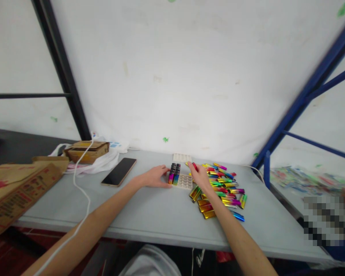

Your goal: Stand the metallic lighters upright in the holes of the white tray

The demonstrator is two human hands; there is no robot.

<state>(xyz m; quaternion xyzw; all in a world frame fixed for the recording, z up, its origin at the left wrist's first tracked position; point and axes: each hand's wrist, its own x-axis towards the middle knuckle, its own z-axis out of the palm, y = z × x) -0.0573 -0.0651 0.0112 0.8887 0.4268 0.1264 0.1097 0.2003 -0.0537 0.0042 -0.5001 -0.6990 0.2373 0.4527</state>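
A white tray with round slots lies on the grey table; its left part bears two rows of upright lighters with black tops. My left hand curves around the left side of those rows, thumb and fingers apart. Over the tray's right edge, my right hand pinches a small red lighter. Beside and partly under my right forearm spreads a loose pile of shiny multicoloured lighters. A second white tray lies behind, near the wall.
A phone lies left of my left hand. Further left are a small cardboard box, plastic bags and a larger carton. A white cable hangs across my left forearm. Blue metal bars stand at right, beside another surface with scattered items.
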